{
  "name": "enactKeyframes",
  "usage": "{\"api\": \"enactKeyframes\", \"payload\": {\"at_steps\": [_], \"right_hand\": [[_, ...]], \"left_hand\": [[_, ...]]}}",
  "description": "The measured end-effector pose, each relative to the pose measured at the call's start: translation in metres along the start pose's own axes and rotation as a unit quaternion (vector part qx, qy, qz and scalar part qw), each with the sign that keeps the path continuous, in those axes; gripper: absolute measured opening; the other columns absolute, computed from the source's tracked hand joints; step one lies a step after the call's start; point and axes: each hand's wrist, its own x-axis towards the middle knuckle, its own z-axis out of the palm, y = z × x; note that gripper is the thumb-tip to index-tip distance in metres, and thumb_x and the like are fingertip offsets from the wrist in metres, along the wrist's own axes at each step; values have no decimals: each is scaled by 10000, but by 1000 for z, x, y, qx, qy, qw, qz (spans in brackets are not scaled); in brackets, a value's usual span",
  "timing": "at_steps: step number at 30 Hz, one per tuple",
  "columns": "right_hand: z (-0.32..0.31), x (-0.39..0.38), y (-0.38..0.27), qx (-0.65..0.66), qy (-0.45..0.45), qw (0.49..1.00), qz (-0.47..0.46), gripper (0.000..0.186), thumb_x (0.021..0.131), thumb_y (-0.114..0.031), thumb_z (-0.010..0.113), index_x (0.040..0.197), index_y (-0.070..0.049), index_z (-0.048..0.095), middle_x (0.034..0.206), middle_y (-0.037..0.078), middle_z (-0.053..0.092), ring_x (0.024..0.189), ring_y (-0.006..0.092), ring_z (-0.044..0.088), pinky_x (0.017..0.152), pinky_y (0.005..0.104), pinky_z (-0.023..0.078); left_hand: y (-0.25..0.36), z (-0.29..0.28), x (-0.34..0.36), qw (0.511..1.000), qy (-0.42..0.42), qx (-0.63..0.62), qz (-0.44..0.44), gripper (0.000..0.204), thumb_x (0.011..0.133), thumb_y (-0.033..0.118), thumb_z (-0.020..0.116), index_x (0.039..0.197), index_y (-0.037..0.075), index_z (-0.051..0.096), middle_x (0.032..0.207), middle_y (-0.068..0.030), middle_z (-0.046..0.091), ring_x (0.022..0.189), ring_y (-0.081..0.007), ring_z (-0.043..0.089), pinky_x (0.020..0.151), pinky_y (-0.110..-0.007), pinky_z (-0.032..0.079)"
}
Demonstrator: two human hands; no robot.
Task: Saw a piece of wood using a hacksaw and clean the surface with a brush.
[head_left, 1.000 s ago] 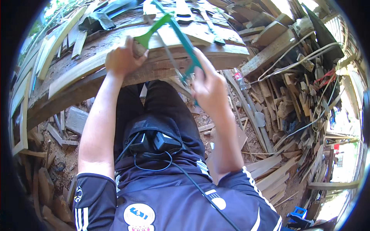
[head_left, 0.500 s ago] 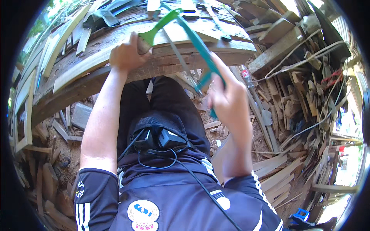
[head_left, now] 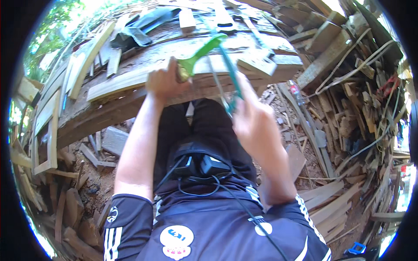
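My left hand (head_left: 165, 82) is closed around the near end of a bright green, curved piece (head_left: 202, 51), over the front edge of the wooden bench (head_left: 122, 87). A brownish-yellow part shows where the green piece flares by my fingers; its exact kind is unclear. My right hand (head_left: 254, 117) grips the near end of a teal-framed hacksaw (head_left: 230, 67), blurred by motion. The frame and thin blade slant forward from my fist. They meet or cross the far end of the green piece, but whether the blade touches it I cannot tell.
On the bench lie a white-handled saw (head_left: 223, 19), a wood block (head_left: 187, 21), a dark crumpled sheet (head_left: 130, 38) and a pale board (head_left: 257, 65). Scrap wood (head_left: 348, 113) piles up at the right, with a plastic bottle (head_left: 294, 89) nearby. A wooden frame (head_left: 54, 139) leans at left.
The whole view has shifted, so the bench sits lower and farther right. My right hand has drawn closer to my left hand, with the hacksaw moving along. Both hands keep their holds.
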Motion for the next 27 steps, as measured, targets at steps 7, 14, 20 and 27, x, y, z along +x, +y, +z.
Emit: {"api": "enactKeyframes", "payload": {"at_steps": [7,14,20,27], "right_hand": [[5,-23,10,-19,-1,998,66,550,976,-9,564,1515,12,457,712,291,644,638,441,666,609,526,509],[-1,-29,18,51,5,992,118,547,986,-4,553,1525,-22,461,658,273,622,603,433,658,560,511,476],[-2,-27,13,24,19,993,114,545,988,-13,555,1526,-38,468,633,265,605,581,424,653,545,507,471],[-24,-55,2,47,-23,995,89,569,963,44,563,1521,15,456,672,253,620,603,404,663,558,461,492]], "left_hand": [[0,5,10,994,93,-63,15,678,758,587,780,1153,91,540,824,-190,726,756,-438,726,693,-549,582],[-24,-5,48,985,144,44,-82,1115,750,824,692,1513,68,395,1528,-267,435,1465,-407,381,1121,-686,327],[33,-2,27,998,23,8,57,1066,767,884,597,1385,15,594,1315,-219,643,1281,-379,586,1129,-539,400],[29,18,21,991,112,38,64,1047,681,928,601,1214,31,687,1165,-165,704,1085,-347,693,948,-458,550]]}}
